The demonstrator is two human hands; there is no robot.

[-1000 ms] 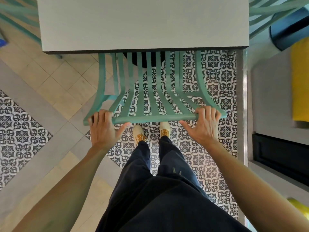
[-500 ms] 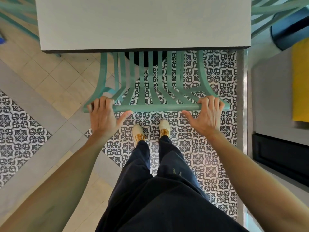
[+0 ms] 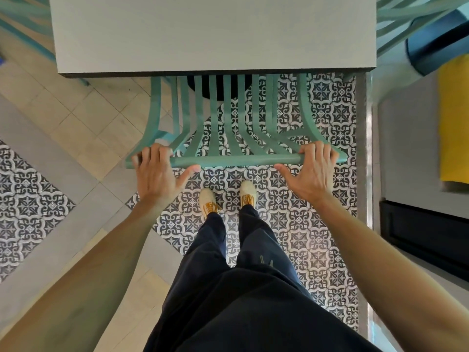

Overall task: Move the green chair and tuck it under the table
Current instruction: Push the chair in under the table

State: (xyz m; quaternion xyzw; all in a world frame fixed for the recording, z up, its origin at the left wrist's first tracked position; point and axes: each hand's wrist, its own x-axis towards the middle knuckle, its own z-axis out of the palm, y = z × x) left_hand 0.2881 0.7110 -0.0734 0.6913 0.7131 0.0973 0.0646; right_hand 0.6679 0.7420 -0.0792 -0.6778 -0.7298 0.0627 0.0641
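The green chair (image 3: 228, 128) stood partly under the table (image 3: 210, 34): its seat slats ran in beneath the table's near edge, while the backrest and its top rail stood out on the near side of the table. The left hand (image 3: 157, 174) held the end of that rail towards the table's left side, fingers hooked over the far face and thumb stretched along the near face, so the grip was wrapped on the rail rather than spread. The right hand (image 3: 311, 171) held the other end, towards the table's right side, in the same way, fingers curled over and thumb angled inward below the rail. The person's shoes (image 3: 227, 196) stood on the patterned floor tiles (image 3: 317, 237) just on the near side of the rail, well back from the table.

By my reading, this was the tucking step, well along but not finished, since most of the seat's near part was uncovered. The next move would call for an even forward push from both hands, keeping the chair square to the table edge so neither side fouled the dark table base (image 3: 215, 88) visible through the slats.
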